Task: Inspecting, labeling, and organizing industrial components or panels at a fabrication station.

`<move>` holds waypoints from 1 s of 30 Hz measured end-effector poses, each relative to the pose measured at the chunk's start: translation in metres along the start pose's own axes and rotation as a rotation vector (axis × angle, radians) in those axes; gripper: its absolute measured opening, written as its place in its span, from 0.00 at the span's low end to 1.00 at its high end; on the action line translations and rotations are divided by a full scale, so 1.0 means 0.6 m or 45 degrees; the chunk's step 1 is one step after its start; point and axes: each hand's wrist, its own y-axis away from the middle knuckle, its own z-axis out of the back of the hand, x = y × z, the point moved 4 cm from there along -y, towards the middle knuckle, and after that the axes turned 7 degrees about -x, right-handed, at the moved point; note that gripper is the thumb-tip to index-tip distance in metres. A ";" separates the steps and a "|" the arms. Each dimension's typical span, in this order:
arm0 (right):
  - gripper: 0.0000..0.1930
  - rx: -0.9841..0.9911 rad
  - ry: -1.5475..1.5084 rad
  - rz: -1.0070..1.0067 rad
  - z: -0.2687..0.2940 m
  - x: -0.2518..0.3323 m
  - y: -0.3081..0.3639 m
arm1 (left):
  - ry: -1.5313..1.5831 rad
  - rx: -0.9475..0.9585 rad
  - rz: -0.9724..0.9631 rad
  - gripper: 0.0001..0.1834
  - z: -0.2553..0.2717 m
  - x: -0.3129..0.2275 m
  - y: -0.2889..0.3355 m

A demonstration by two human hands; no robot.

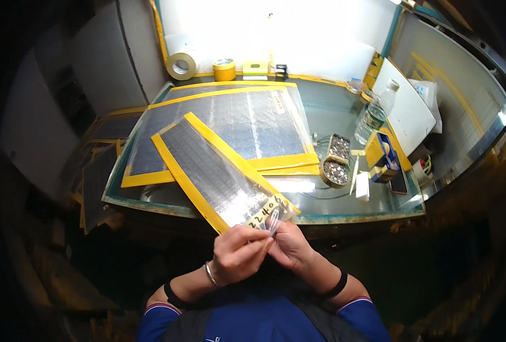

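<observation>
A long, narrow dark mesh strip (199, 154) with yellow tape along both long edges slants from the table toward me. Its near end is shiny clear plastic film (276, 219), with a pale handwritten label (264, 212) on it. My left hand (239, 253) is closed, thumb and fingers pinching the film just below the label. My right hand (290, 246) meets it from the other side, its fingers curled behind the crumpled film and partly hidden. Under the strip's far part lie larger dark mesh sheets (224, 122) with yellow taped edges.
The glass-topped table (333, 111) holds tins of small metal pieces (336, 172), a clear bottle (375, 114), a blue tape dispenser (385, 157) and a white block (362, 187). Tape rolls (224, 69) stand at the back before a bright panel. More taped sheets (102, 171) lie lower left.
</observation>
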 end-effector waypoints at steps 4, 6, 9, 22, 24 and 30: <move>0.14 -0.116 -0.015 -0.053 0.008 -0.020 -0.008 | 0.010 -0.057 -0.072 0.07 0.007 0.001 0.010; 0.18 -0.191 0.035 -0.009 0.004 -0.027 -0.002 | 0.026 -0.085 -0.117 0.08 0.013 -0.002 0.013; 0.21 0.074 -0.188 -0.048 -0.013 -0.019 0.002 | 0.017 -0.106 -0.101 0.08 0.021 -0.001 0.017; 0.13 -0.271 0.413 0.377 0.046 0.036 0.040 | -0.750 -0.090 0.412 0.31 0.169 0.200 -0.005; 0.17 -0.228 0.484 0.363 0.070 0.054 0.058 | -0.778 -0.406 0.817 0.34 0.250 0.329 0.029; 0.18 -0.149 0.495 0.447 0.061 0.099 0.094 | 0.514 -0.478 1.482 0.18 0.297 0.345 -0.041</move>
